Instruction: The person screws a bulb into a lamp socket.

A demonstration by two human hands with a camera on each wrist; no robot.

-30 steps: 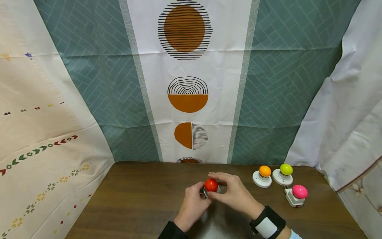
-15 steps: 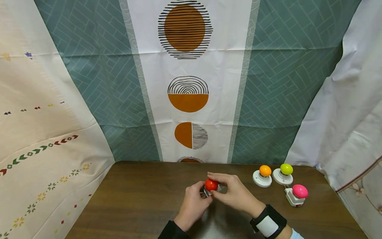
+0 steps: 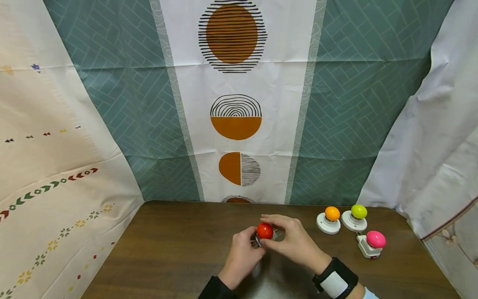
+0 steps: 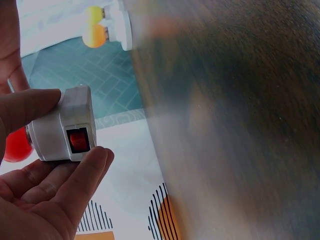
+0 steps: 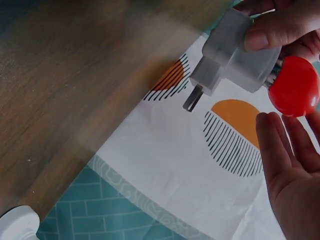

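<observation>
Above the table, my left hand (image 3: 240, 257) grips a white plug-in lamp socket (image 4: 52, 132) between thumb and fingers. A red rocker switch (image 4: 79, 140) shows on its side, and a metal plug pin (image 5: 193, 98) sticks out of its end. Seated in the socket is a round red light bulb (image 3: 265, 231), with a bit of its metal base (image 5: 272, 75) visible beside the socket. My right hand (image 3: 293, 241) holds the bulb from the right, thumb at the near side and fingers at the far side. The right thumb is hidden in the right wrist view.
To the right on the brown table (image 3: 179, 249) stand an orange bulb (image 3: 332, 213) and a yellow-green bulb (image 3: 359, 211) in round white bases. Nearer, a pink bulb (image 3: 376, 239) sits in a white switched socket (image 3: 368, 248). Patterned cloths (image 3: 336, 124) hang behind and beside the table.
The right thumb and fingers shift slightly around the red bulb. The left hand and the socket stay in nearly the same place.
</observation>
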